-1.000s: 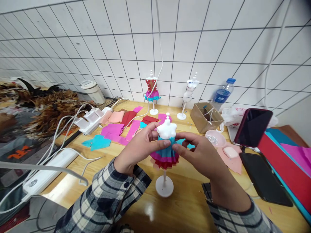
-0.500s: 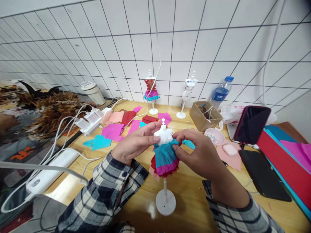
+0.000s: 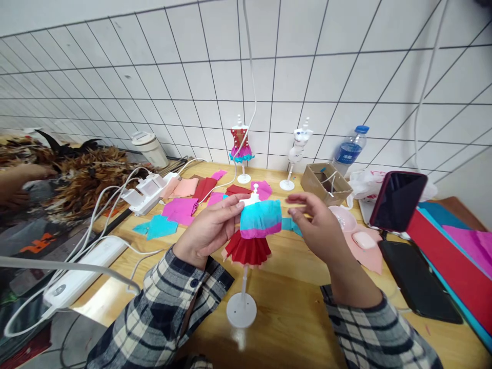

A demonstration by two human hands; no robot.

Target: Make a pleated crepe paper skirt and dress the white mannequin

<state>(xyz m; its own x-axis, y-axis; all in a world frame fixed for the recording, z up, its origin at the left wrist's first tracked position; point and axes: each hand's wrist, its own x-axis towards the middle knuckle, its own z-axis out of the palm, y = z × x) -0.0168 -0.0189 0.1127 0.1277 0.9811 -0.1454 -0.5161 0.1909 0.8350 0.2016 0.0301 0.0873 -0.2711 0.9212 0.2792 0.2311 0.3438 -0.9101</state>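
Note:
In front of me a small white dress form stands on a round base, tilted a little. A pleated red paper skirt with a peach lower edge is around it. Above that skirt, a blue crepe-paper layer with a magenta edge stands flared up and covers most of the bust. My left hand is closed on the form near its left shoulder, thumb beside the blue layer; its other fingers are partly hidden behind. Just right of the blue layer, my right hand holds nothing, its thumb and fingers apart.
Paper scraps lie behind the form. Two more dress forms stand by the wall, near a cardboard box and bottle. Phones are at right; power strips and a co-worker's hand at left.
The blue and magenta layer has flipped upward, baring the red skirt. My right hand has let go of it and moved right. The form has shifted left in my left hand.

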